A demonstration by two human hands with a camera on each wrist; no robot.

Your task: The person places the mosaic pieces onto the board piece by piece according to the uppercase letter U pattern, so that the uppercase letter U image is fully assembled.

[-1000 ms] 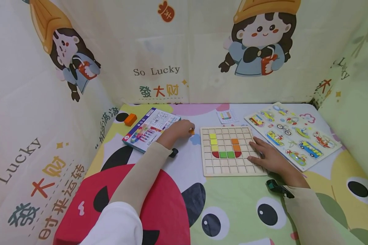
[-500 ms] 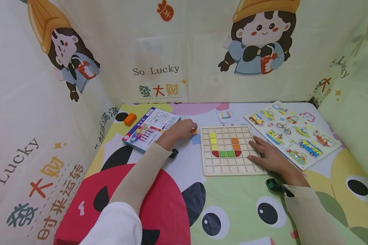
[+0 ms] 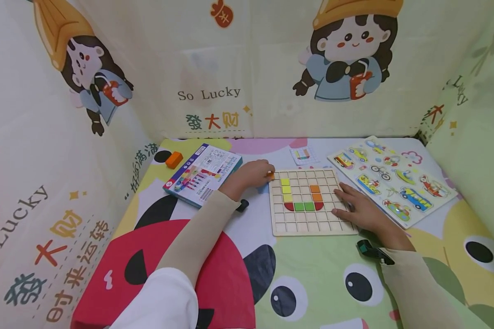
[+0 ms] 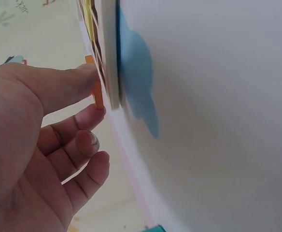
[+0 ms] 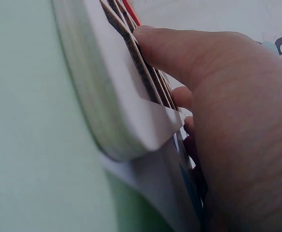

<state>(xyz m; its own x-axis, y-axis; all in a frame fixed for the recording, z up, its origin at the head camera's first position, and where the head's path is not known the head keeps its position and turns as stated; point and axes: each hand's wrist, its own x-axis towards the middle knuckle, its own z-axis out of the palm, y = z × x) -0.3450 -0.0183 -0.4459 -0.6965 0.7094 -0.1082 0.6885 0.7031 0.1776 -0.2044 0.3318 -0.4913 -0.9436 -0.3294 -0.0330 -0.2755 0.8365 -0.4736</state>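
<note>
A wooden grid board (image 3: 333, 227) lies on the table. On it, yellow squares (image 3: 286, 190), green squares (image 3: 304, 207), orange squares (image 3: 315, 188) and two red rounded corner pieces (image 3: 289, 207) form a U shape. My left hand (image 3: 252, 174) is at the board's far left corner and pinches a small orange tile (image 4: 98, 94) between thumb and index finger, while the other fingers are loosely bent. Across the board's right edge rests my right hand (image 3: 364, 211), fingers spread; in the right wrist view its thumb (image 5: 162, 48) touches the grid's top.
Left of the board lies a printed box (image 3: 203, 173), with an orange block (image 3: 174, 160) beyond it. A small pattern card (image 3: 303, 156) with a coloured U lies behind the board. A vehicle picture puzzle (image 3: 389, 176) lies at the right. Printed cloth walls (image 3: 271, 68) enclose the table.
My left hand has moved right with the orange tile, from beside the box to the board's far left corner. My right hand stays on the board's right edge.
</note>
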